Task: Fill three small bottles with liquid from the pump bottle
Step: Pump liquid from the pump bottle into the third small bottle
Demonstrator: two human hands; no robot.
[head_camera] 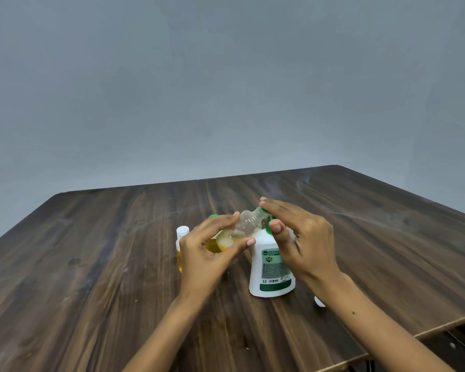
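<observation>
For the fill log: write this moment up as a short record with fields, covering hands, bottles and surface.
left hand: left hand holds the clear small bottle tilted, its neck toward the pump spout
right hand: right hand rests flat on the pump head of the white pump bottle, fingers straight
clear small bottle: open, some pale liquid at its lower end
other bottles: capped small bottle with yellow liquid behind the left hand; a third one mostly hidden
surface: dark wooden table
loose item: small white object by the right wrist, unclear
</observation>
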